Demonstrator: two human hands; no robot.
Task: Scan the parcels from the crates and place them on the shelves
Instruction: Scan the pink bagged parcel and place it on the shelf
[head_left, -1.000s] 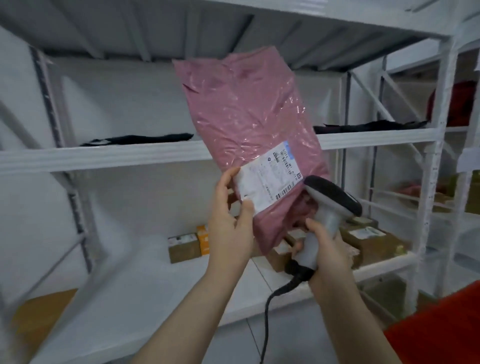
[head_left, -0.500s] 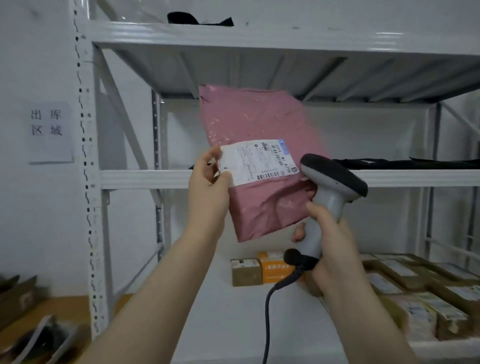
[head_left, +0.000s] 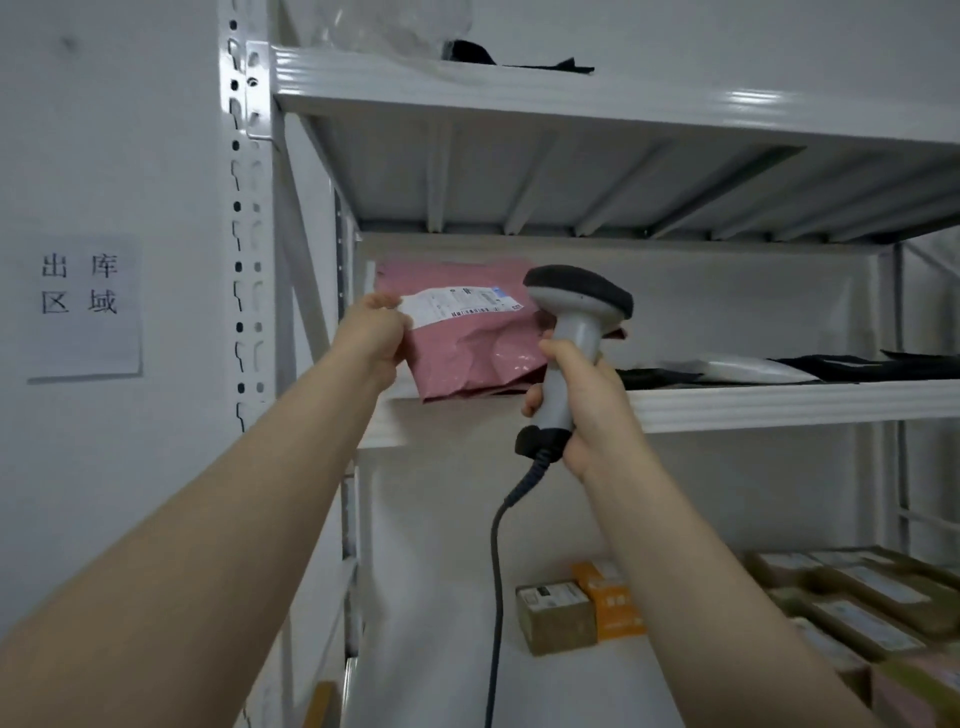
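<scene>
A pink plastic parcel with a white shipping label lies at the left end of the middle shelf, its lower edge hanging over the shelf front. My left hand pinches its left edge beside the label. My right hand grips the handle of a grey corded barcode scanner, held upright just right of the parcel, its dark head level with the label.
Black and white flat bags lie further right on the middle shelf. Small brown and orange boxes and several labelled cartons sit on the lower shelf. A black bag lies on the top shelf. A paper sign hangs on the left wall.
The parcel has gone from held upright in the air to lying on the middle shelf, pushed forward and left by my left hand. The scanner stays in my right hand.
</scene>
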